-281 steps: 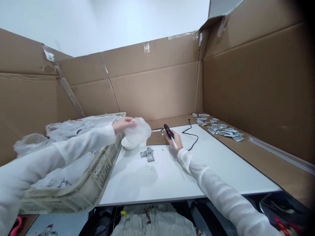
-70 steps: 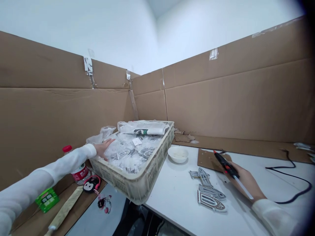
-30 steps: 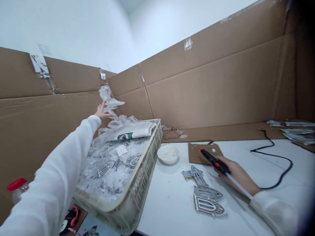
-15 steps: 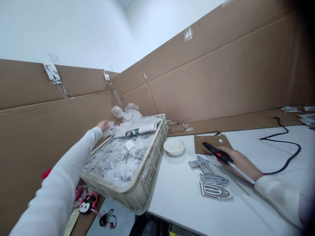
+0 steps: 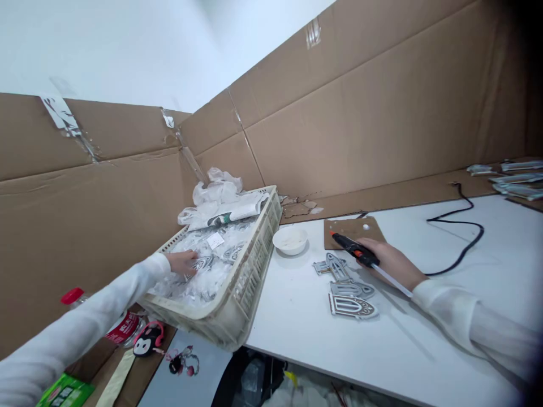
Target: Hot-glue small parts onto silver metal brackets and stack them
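My left hand [image 5: 183, 263] reaches into the basket [image 5: 241, 294], its fingers apart and touching the clear plastic bags [image 5: 207, 277] that hold grey-and-white arched pieces. Nothing shows as gripped in it. My right hand [image 5: 392, 261] is closed around a black hot glue gun [image 5: 354, 249] with an orange tip, a clear glue stick [image 5: 392, 280] trailing out its back. The tip is over a brown board [image 5: 373, 227] bearing a white blob. In front of the gun, several arched pieces [image 5: 352, 306] lie partly overlapped on the white table [image 5: 297, 339].
A white bowl [image 5: 291, 240] stands between basket and board. Crumpled plastic [image 5: 216, 189] covers the basket's far end. A black cable [image 5: 460, 263] curves across the right side. Cardboard walls [image 5: 339, 124] enclose the table. At lower left lie a red-capped bottle [image 5: 125, 328] and keychains [image 5: 148, 339].
My left hand has left the plastic at the basket's far side and come down onto the bagged pieces nearer me. My right hand still holds the glue gun; the view has shifted slightly.
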### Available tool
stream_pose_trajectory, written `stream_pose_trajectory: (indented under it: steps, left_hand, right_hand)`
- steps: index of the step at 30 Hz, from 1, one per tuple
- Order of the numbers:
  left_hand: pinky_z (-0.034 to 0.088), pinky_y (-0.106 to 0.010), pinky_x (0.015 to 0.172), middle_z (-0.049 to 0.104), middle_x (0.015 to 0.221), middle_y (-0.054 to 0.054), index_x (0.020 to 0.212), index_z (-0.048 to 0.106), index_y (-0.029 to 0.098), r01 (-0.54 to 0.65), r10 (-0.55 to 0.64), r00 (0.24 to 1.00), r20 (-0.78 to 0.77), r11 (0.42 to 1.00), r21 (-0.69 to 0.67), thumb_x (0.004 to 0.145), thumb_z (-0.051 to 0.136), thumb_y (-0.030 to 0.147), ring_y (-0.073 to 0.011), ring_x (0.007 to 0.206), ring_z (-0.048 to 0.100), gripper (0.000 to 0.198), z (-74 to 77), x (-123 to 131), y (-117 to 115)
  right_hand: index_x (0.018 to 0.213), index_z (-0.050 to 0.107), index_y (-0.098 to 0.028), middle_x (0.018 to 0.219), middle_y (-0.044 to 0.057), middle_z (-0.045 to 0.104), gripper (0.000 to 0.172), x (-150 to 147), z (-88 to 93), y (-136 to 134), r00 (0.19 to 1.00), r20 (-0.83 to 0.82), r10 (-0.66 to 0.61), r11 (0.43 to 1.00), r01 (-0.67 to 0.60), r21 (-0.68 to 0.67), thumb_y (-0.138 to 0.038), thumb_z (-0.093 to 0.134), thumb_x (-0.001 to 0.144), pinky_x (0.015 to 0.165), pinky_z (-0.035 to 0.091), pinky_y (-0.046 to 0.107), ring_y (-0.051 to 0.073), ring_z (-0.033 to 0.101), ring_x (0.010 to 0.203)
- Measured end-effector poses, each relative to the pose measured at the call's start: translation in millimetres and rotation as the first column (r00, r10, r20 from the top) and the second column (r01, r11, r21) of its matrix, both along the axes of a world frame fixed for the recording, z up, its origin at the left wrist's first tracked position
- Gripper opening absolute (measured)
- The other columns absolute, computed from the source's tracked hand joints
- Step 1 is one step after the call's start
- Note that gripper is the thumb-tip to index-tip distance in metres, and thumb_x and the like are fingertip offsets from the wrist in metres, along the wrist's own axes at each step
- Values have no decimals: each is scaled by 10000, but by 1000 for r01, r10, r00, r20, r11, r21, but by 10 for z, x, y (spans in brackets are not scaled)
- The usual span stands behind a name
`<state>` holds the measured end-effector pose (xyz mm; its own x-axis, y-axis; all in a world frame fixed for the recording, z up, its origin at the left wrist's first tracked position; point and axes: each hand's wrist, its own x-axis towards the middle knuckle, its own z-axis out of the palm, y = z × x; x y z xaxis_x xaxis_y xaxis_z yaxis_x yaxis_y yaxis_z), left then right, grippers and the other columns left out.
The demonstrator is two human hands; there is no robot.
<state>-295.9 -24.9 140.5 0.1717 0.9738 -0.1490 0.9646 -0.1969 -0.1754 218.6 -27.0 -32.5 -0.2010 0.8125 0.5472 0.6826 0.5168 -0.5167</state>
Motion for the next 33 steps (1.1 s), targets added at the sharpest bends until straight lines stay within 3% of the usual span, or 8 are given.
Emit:
stream_pose_trajectory:
  steps: [3,8,10,13,17,20,26,33]
  left_hand:
    - [434,-326,752,583,864,-77,844,572,156,9,-9,1000,-3,1000,-5,627,550,513,-202,773,538,419,-93,-12,-90]
    - [429,-325,801,572,908,-64,801,562,193,-113,36,917,398,979,171,573,617,570,-231,881,536,444,373,200,-111]
    - [462,-301,728,596,880,-50,902,540,205,-266,96,704,704,954,136,608,640,518,-209,823,569,441,581,433,-203]
    - [484,-277,652,615,819,-39,979,506,185,-223,71,298,952,975,-3,639,675,355,-170,711,593,416,742,958,-351]
    - [488,-241,612,622,787,-10,981,514,199,-60,119,83,989,992,-114,650,679,243,-135,665,599,373,606,1775,-353]
    - [482,-239,621,619,765,1,933,536,183,61,159,116,981,984,-166,627,700,240,-131,670,599,351,326,2320,-216]
    - [440,-261,588,636,711,-20,802,612,134,198,72,485,871,962,-190,593,702,359,-153,654,582,320,-182,3032,-72]
    - [450,-299,690,684,876,-63,836,674,153,380,-179,636,750,919,-103,672,571,520,-196,772,613,415,-219,3144,21]
  right_hand:
    - [937,586,-198,957,75,641,285,-26,19,-23,1000,10,14,1000,-15,2,-256,515,667,683,484,326,255,620,835]
    - [932,589,-199,953,74,644,286,-23,30,-23,1000,25,0,1000,0,1,-254,513,662,680,480,322,259,617,850]
    - [934,592,-204,941,72,648,294,-18,20,-15,1000,16,-4,1000,4,4,-245,520,652,671,478,316,257,619,841]
    - [932,592,-209,928,67,648,293,-12,-1,1,1000,-1,-7,1000,7,10,-227,513,651,669,471,302,245,620,825]
    - [959,582,-178,948,89,641,307,13,-15,36,999,-13,-39,999,39,33,-238,510,667,707,455,300,246,606,859]
    - [937,580,-171,931,91,639,281,53,1,65,997,-39,-71,997,72,21,-208,497,671,714,443,293,236,601,841]
    - [904,577,-167,911,91,637,253,121,94,79,960,-97,-264,964,259,-55,-194,526,657,701,426,288,234,587,809]
    - [913,574,-169,914,83,628,235,133,125,79,955,-105,-277,961,272,-58,-226,522,691,707,413,288,231,577,819]
